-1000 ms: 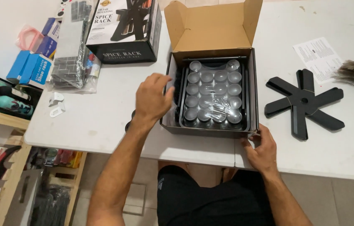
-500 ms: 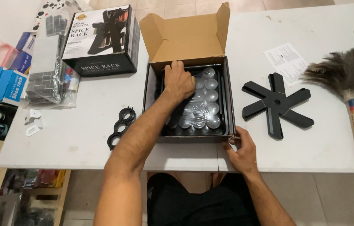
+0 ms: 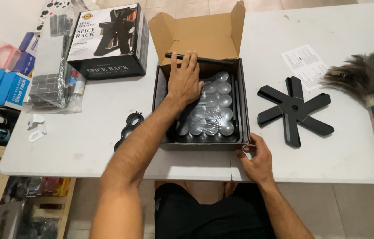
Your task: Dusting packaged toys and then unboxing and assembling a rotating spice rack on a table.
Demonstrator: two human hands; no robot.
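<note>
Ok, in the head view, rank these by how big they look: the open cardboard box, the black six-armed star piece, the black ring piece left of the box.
Largest to smallest:
1. Open cardboard box
2. Black star piece
3. Black ring piece

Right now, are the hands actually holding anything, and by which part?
The right hand grips the open cardboard box by its near right corner. The left hand lies on the wrapped jars inside, lifting nothing.

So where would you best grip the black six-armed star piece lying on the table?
Take the black star piece by one arm near its tip, pinching top and underside from the table's near edge. It lies flat, and the gaps between its arms probably leave fingers room to slide under.
</note>
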